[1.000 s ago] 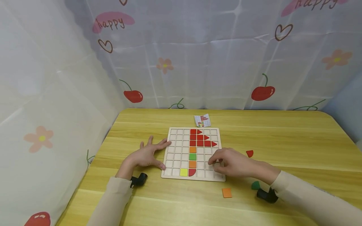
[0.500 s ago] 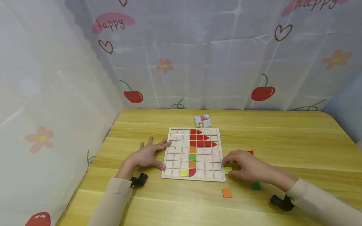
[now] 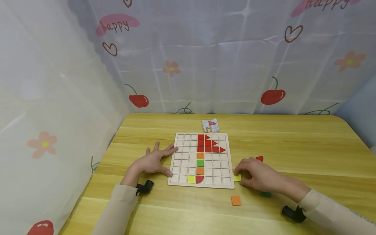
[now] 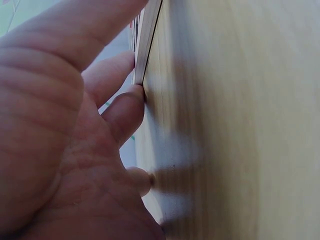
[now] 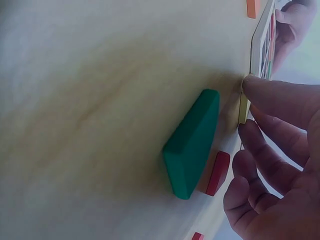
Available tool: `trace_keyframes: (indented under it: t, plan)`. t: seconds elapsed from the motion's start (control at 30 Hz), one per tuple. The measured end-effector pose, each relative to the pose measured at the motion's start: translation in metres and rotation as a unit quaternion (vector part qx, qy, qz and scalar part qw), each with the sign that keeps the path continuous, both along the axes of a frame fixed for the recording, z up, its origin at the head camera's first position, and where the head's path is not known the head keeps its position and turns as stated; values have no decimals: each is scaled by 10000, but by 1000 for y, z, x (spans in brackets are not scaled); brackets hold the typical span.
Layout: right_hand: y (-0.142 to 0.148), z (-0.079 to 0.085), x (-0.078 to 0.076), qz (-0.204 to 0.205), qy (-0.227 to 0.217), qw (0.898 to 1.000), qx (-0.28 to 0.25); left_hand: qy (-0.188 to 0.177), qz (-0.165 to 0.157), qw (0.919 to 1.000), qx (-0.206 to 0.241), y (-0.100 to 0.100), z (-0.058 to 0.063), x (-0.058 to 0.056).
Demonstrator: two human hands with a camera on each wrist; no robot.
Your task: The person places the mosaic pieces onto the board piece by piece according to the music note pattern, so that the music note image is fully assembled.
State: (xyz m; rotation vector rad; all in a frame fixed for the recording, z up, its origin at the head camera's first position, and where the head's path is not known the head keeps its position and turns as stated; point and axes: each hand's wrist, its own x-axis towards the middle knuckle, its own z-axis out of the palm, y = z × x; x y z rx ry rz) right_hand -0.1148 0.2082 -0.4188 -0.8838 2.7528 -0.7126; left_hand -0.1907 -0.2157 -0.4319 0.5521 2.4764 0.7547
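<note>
My left hand point(image 3: 151, 161), fingers spread, touches the left edge of a pale wooden grid board point(image 3: 183, 163) with thumb and index finger. The left wrist view has these fingertips at the board's side. Just off the board's right edge, my right hand point(image 3: 259, 174) has thumb and fingers at opposite edges of a yellow square tile point(image 5: 243, 109), pinching it low at the table. Red tiles point(image 3: 208, 149) make stepped rows on the board. Below them runs a column of orange and green tiles, with a yellow square point(image 3: 191, 179) and a red rounded piece point(image 3: 199, 179) at the bottom.
An orange square tile point(image 3: 236, 200) lies in front of the board's right corner. Beside my right hand are a green piece point(image 5: 192, 145) and a red piece point(image 3: 259, 159). A small pattern card point(image 3: 210, 125) lies behind the board. Printed curtains hang behind the table.
My right hand has moved right, from over the board's lower right to the yellow tile beside it, and its fingers have closed in on the tile. The left hand stays put.
</note>
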Motion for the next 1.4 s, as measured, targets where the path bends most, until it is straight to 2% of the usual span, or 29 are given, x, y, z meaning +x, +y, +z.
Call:
trace_keyframes:
  t: [0.43,0.87,1.1,1.4]
  plan:
    - [-2,-5,0,-58,359,9993,70,25,27,10000,35,1,0,1]
    - [-4,8,-10,-84,383,9992,-67,63,-27,10000,-5,-1,-1,0]
    - [-22,7,-21,-1,316,9994,-126,10,-36,10000,-25,-1,-1,0]
    - [-59,7,-32,206,-24,9994,-284,48,-45,10000,1,-1,-2,-1]
